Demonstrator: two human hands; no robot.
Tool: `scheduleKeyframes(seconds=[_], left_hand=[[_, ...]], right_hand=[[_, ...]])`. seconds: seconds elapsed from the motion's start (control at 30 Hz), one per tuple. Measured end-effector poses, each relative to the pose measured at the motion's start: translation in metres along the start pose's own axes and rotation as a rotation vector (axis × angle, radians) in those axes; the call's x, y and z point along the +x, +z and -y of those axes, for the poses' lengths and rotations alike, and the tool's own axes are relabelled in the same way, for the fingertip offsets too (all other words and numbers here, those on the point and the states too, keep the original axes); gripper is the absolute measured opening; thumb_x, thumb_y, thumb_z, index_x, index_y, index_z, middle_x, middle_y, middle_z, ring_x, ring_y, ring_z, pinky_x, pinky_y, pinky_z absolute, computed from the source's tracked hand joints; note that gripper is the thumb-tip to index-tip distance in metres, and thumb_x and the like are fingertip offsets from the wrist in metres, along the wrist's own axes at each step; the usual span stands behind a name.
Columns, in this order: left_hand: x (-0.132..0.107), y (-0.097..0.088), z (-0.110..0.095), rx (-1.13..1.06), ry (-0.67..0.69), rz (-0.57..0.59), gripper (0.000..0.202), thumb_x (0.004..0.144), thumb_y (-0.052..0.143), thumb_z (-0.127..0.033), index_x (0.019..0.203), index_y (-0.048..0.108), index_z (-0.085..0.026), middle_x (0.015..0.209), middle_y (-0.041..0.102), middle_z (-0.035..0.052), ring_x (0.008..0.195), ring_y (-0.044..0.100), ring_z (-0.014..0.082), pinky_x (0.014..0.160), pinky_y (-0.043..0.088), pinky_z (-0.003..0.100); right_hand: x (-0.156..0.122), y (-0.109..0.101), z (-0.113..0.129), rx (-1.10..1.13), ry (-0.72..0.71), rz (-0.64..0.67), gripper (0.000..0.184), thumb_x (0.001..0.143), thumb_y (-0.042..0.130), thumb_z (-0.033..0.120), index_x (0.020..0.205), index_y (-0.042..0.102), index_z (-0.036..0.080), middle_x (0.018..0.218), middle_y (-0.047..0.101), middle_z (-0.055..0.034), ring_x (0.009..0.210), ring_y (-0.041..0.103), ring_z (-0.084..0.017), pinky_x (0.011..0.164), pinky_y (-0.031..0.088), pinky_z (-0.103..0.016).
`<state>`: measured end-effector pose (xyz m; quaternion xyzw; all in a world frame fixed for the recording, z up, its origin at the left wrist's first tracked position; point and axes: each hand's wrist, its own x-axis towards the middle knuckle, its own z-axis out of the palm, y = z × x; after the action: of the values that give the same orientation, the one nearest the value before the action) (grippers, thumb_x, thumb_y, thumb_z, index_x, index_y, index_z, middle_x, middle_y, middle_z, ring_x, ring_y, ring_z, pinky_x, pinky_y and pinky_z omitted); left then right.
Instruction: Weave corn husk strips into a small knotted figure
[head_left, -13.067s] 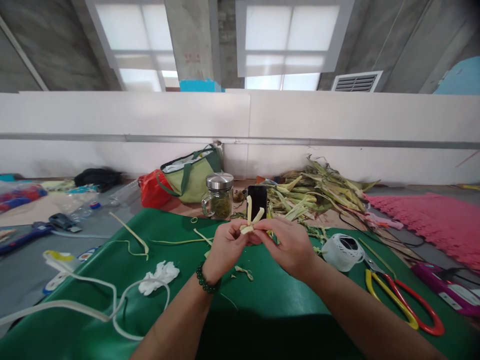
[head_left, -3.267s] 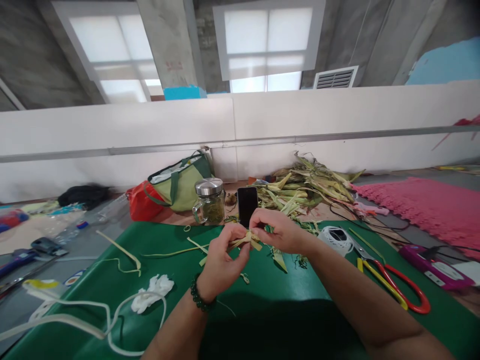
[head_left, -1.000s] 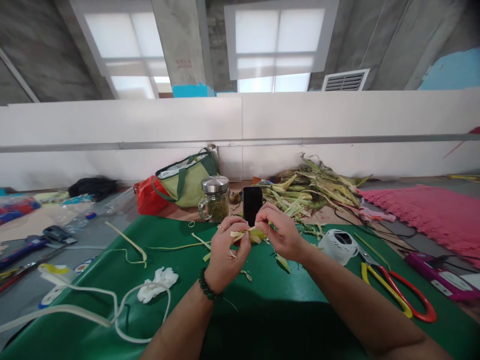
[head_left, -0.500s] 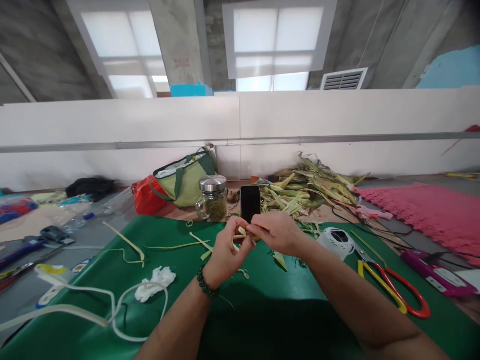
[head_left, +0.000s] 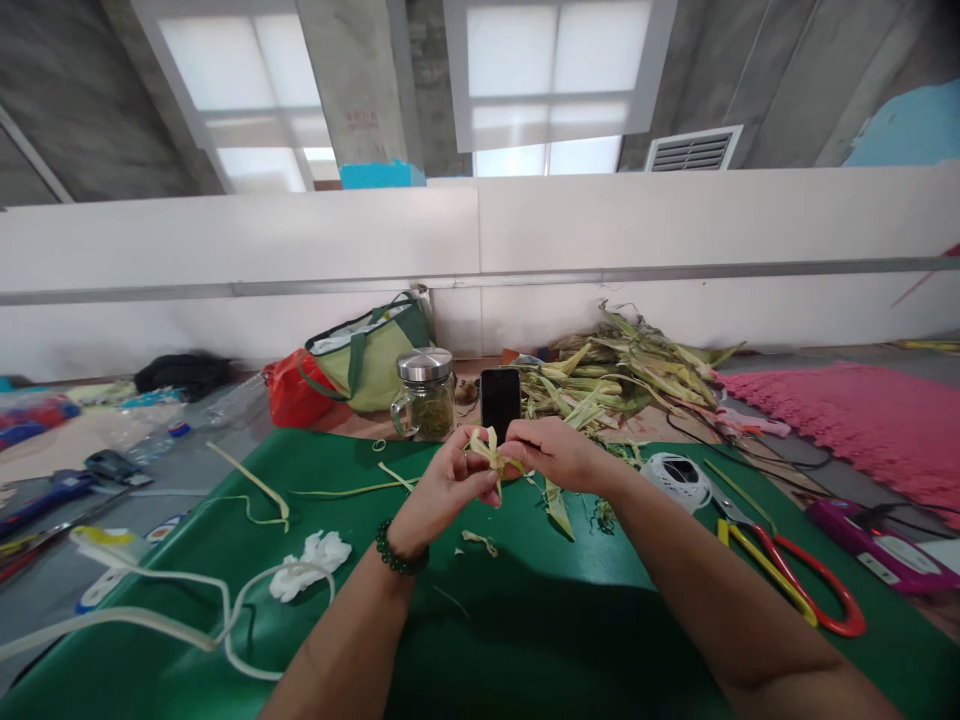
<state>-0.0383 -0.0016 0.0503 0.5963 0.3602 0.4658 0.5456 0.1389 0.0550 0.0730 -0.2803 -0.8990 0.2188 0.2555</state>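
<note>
Both hands meet above the green mat (head_left: 525, 620) and pinch a small folded piece of pale yellow-green leaf strips (head_left: 491, 452). My left hand (head_left: 442, 490), with a dark bead bracelet at the wrist, grips the piece from the left with curled fingers. My right hand (head_left: 559, 455) holds its right end between thumb and fingers. Short strip ends stick up between the two hands. A loose leaf scrap (head_left: 480, 541) lies on the mat just below them.
Behind the hands stand a black phone (head_left: 500, 398) and a lidded glass jar (head_left: 426, 393), with a pile of husks (head_left: 630, 370) to the right. A white string spool (head_left: 679, 480), red and yellow scissors (head_left: 787, 575), white tubing (head_left: 187, 610) and a crumpled tissue (head_left: 311, 560) lie on the mat.
The hands have shifted slightly up and away while turning the leaf piece; its strip ends now point upward. Both hands keep their grip.
</note>
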Motion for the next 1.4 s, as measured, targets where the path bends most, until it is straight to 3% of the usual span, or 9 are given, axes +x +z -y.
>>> scheduleKeyframes(seconds=[0.17, 0.33, 0.53, 0.7, 0.87, 1.03, 1.13, 1.3, 1.4], left_hand=[[0.003, 0.0, 0.005, 0.106, 0.018, -0.21, 0.034, 0.073, 0.062, -0.048, 0.08, 0.056, -0.015, 0.07, 0.059, 0.0008, 0.063, 0.057, 0.0129, 0.06, 0.046, 0.024], [0.008, 0.005, 0.013, 0.095, -0.113, -0.181, 0.054, 0.074, 0.047, -0.068, 0.069, 0.057, -0.015, 0.065, 0.061, 0.0035, 0.066, 0.059, 0.0168, 0.064, 0.047, 0.028], [0.016, 0.001, 0.022, 0.055, -0.204, -0.238, 0.047, 0.063, 0.063, -0.061, 0.064, 0.055, -0.015, 0.058, 0.057, 0.0002, 0.055, 0.053, 0.0124, 0.054, 0.042, 0.024], [0.022, 0.003, 0.035, 0.149, -0.12, -0.244, 0.036, 0.065, 0.065, -0.046, 0.053, 0.057, -0.014, 0.053, 0.057, 0.002, 0.054, 0.05, 0.0123, 0.057, 0.042, 0.025], [0.022, 0.012, 0.039, 0.283, -0.117, -0.125, 0.031, 0.07, 0.062, -0.038, 0.052, 0.056, -0.014, 0.053, 0.057, 0.0024, 0.053, 0.05, 0.0122, 0.057, 0.041, 0.025], [0.021, 0.021, 0.042, 0.208, -0.224, -0.026, 0.035, 0.068, 0.064, -0.049, 0.066, 0.052, -0.016, 0.055, 0.046, -0.0044, 0.047, 0.046, 0.0089, 0.046, 0.042, 0.022], [0.021, 0.026, 0.045, 0.29, -0.23, 0.02, 0.039, 0.07, 0.061, -0.054, 0.064, 0.05, -0.016, 0.049, 0.04, -0.0063, 0.042, 0.039, 0.008, 0.041, 0.036, 0.021], [0.021, 0.029, 0.042, 0.435, -0.032, 0.02, 0.035, 0.077, 0.053, -0.047, 0.059, 0.051, -0.017, 0.057, 0.048, -0.0007, 0.057, 0.042, 0.0122, 0.055, 0.037, 0.024], [0.02, 0.028, 0.038, 0.529, 0.005, 0.023, 0.035, 0.079, 0.051, -0.043, 0.056, 0.048, -0.018, 0.055, 0.045, -0.0016, 0.055, 0.037, 0.0116, 0.054, 0.033, 0.024]], right_hand=[[0.0, 0.002, -0.008, -0.088, 0.021, -0.133, 0.032, 0.091, 0.043, 0.035, 0.065, 0.049, 0.018, 0.054, 0.048, 0.0031, 0.051, 0.041, -0.01, 0.052, 0.026, -0.022], [0.004, 0.016, -0.011, -0.198, 0.077, -0.12, 0.032, 0.093, 0.041, 0.035, 0.067, 0.049, 0.018, 0.058, 0.048, 0.0016, 0.055, 0.043, -0.011, 0.052, 0.024, -0.022], [0.008, 0.041, -0.016, -0.348, 0.22, -0.099, 0.03, 0.094, 0.039, 0.03, 0.066, 0.043, 0.019, 0.058, 0.045, 0.0013, 0.052, 0.04, -0.012, 0.051, 0.019, -0.025], [-0.009, 0.052, -0.026, -0.013, 0.267, -0.191, 0.036, 0.09, 0.039, 0.033, 0.057, 0.034, 0.02, 0.052, 0.038, 0.0041, 0.048, 0.036, -0.01, 0.049, 0.024, -0.024], [-0.036, 0.066, -0.039, 0.484, 0.4, -0.23, 0.042, 0.086, 0.037, 0.05, 0.055, 0.034, 0.021, 0.045, 0.033, 0.0062, 0.041, 0.03, -0.009, 0.043, 0.027, -0.023], [-0.046, 0.074, -0.045, 0.281, 0.375, -0.343, 0.042, 0.087, 0.039, 0.048, 0.054, 0.035, 0.021, 0.047, 0.039, 0.0038, 0.048, 0.037, -0.011, 0.048, 0.03, -0.025], [-0.047, 0.075, -0.044, 0.219, 0.339, -0.352, 0.041, 0.088, 0.038, 0.046, 0.056, 0.036, 0.021, 0.048, 0.04, 0.0034, 0.05, 0.038, -0.012, 0.05, 0.031, -0.025], [-0.047, 0.071, -0.042, 0.465, 0.336, -0.306, 0.045, 0.085, 0.037, 0.054, 0.055, 0.035, 0.021, 0.047, 0.034, 0.005, 0.046, 0.033, -0.01, 0.045, 0.027, -0.024], [-0.048, 0.067, -0.044, 0.626, 0.364, -0.277, 0.046, 0.082, 0.041, 0.059, 0.055, 0.033, 0.022, 0.044, 0.03, 0.0068, 0.042, 0.027, -0.008, 0.042, 0.024, -0.023]])
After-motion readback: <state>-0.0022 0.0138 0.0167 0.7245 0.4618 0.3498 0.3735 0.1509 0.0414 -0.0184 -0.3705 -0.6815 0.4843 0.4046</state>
